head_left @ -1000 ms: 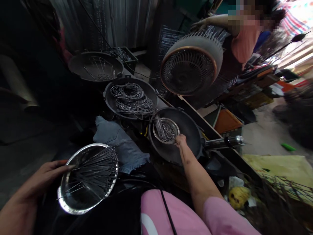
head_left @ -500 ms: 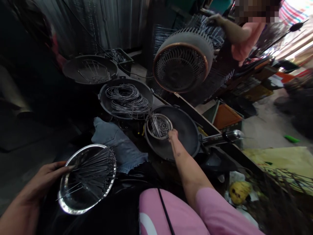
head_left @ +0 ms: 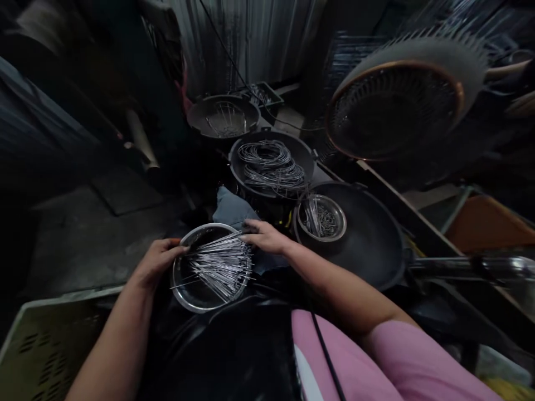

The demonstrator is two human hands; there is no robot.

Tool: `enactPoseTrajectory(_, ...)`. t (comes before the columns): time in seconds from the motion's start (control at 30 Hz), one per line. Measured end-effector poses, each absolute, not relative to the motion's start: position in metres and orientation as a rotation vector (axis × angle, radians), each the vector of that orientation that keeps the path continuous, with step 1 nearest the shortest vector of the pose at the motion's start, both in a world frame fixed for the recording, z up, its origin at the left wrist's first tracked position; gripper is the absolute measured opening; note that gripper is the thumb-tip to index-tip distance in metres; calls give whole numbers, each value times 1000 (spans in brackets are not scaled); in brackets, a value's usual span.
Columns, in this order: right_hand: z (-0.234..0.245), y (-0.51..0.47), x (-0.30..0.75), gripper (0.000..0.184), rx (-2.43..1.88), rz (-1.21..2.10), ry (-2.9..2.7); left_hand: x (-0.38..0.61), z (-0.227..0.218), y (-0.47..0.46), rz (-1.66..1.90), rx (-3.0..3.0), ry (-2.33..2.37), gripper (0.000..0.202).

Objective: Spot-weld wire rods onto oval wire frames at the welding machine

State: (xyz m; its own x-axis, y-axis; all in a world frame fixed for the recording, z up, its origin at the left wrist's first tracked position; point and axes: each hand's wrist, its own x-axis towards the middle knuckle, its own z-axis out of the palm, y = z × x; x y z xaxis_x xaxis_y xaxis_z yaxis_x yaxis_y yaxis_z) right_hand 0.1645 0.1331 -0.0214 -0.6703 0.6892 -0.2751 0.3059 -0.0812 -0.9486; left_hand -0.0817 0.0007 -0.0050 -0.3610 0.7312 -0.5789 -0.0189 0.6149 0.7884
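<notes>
Wire rods (head_left: 221, 264) lie in a loose fan across the steel bowl (head_left: 199, 308), which sits on the black sheet over my lap, just in front of me. My left hand (head_left: 156, 262) grips the bowl's left rim, thumb over the edge and fingers curled under it as far as I can see. My right hand (head_left: 267, 236) is open and flat, fingers spread on the far ends of the rods where they jut past the rim, beside a blue cloth (head_left: 231, 207).

To my eye this is the gathering step: one hand steadies the bowl while the other evens up the rods. They are splayed rather than parallel, so the next move calls for squaring their ends together before closing on any of them, and for holding the bowl level so that none slide over the low side.

Beyond my right hand, a small bowl (head_left: 341, 227) of short wire pieces stands inside a wide dark pan (head_left: 371, 250) on the table. Behind that, a second pan (head_left: 305, 161) holds wire coils (head_left: 267, 161), and a third pan (head_left: 200, 114) further back has a few bent wires in it. A round fan (head_left: 397, 100) hangs at upper right, and a perforated crate (head_left: 42, 340) sits at my lower left.
</notes>
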Motion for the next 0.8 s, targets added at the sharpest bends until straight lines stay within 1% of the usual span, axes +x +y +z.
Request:
enactPoseTrajectory(0.07,-12,136,143,43,-1175,1775,-1989,-83,-3,-4,898,589,1760,30)
enactPoseTrajectory(0.13,-1,149,131,40,-1193,1816,-2098,-85,-3,-8,898,594,1764,31)
enactPoseTrajectory(0.2,11,164,126,36,-1113,1937,-2293,-86,-6,-9,894,593,1784,32)
enactPoseTrajectory(0.27,22,174,124,31,-982,1947,-2591,-86,-10,-10,896,607,1798,33)
enactPoseTrajectory(0.33,29,174,126,34,-909,1783,-2812,-86,-13,-11,901,647,1788,34)
enactPoseTrajectory(0.47,38,162,128,59,-1032,1301,-2794,-84,-13,-14,926,675,1764,35)
enactPoseTrajectory(0.5,40,160,126,61,-1070,1209,-2787,-84,-12,-14,935,660,1771,36)
enactPoseTrajectory(0.57,41,157,116,55,-1100,1129,-2815,-83,-9,-15,947,640,1769,37)
enactPoseTrajectory(0.6,40,157,108,49,-1078,1145,-2836,-83,-7,-15,950,642,1754,38)
enactPoseTrajectory(0.67,35,156,88,36,-964,1280,-2880,-83,-2,-16,938,676,1718,38)
enactPoseTrajectory(0.73,28,155,68,24,-863,1524,-2861,-84,3,-16,896,739,1729,39)
enactPoseTrajectory(0.8,21,153,53,18,-912,1759,-2681,-86,7,-16,842,788,1815,39)
